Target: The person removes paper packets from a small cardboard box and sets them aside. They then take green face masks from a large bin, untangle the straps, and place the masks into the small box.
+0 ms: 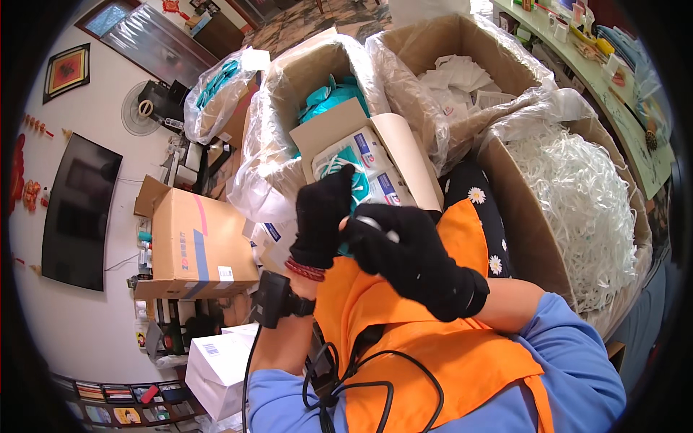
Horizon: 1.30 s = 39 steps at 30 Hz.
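My left hand point(324, 216), in a black glove, is closed at the edge of a teal fabric piece with white cords point(359, 185). More teal shows below the fingers, so the piece seems to run down between my hands. My right hand point(415, 252), also black-gloved, is curled closed close beside the left, with a bare fingertip showing. A white strip point(368, 222) shows among its fingers; most of it is hidden. Just beyond my hands, an open carton point(335, 130) holds white packets with blue labels point(374, 155).
Plastic-lined cartons stand around me: one with teal pieces point(336, 97), one with white packets point(455, 76), one heaped with white cords point(574, 202). A closed-sided brown box point(198, 242) and a white box point(220, 364) are at left. A cluttered green table point(621, 94) runs along the right.
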Tool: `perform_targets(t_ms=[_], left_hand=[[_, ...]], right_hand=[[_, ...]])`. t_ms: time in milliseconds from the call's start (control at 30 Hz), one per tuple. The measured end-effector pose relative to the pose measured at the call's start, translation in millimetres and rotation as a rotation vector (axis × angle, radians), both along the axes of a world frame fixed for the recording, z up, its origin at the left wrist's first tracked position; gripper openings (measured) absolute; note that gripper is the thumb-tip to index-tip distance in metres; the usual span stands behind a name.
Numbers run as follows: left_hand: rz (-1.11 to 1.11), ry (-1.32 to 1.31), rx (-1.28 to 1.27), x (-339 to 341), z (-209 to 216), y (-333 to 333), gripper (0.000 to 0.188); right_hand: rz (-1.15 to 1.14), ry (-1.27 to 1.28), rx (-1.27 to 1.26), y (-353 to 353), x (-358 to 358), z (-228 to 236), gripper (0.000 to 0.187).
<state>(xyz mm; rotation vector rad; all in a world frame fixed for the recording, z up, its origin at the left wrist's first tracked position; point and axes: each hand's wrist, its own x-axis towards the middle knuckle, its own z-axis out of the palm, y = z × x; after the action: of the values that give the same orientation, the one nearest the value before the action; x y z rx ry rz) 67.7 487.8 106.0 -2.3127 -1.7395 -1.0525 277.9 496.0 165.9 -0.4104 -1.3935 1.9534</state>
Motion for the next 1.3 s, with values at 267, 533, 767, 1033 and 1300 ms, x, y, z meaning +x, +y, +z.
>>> perform_targets(t_ms=[267,533,767,1033,1300], left_hand=[[0.166,0.137,0.04,14,16,-4,0.016],[0.232,0.589,0.19,6,12,0,0.032],[-0.386,-0.995,-0.299,-146,13,-19,0.02],[-0.19,-1.081,-0.171,29,15,-19,0.056],[0.158,-0.928,-0.27,-35,16,33,0.036]], right_hand=[[0.028,-0.012,0.184,-21,18,13,0.022],[0.109,-0.016,-0.005,-19,35,20,0.019],[0.103,-0.24,0.277,-2,20,-13,0.026],[-0.146,-0.194,0.595,26,-26,-52,0.034],[-0.279,-0.405,-0.03,74,44,-41,0.028]])
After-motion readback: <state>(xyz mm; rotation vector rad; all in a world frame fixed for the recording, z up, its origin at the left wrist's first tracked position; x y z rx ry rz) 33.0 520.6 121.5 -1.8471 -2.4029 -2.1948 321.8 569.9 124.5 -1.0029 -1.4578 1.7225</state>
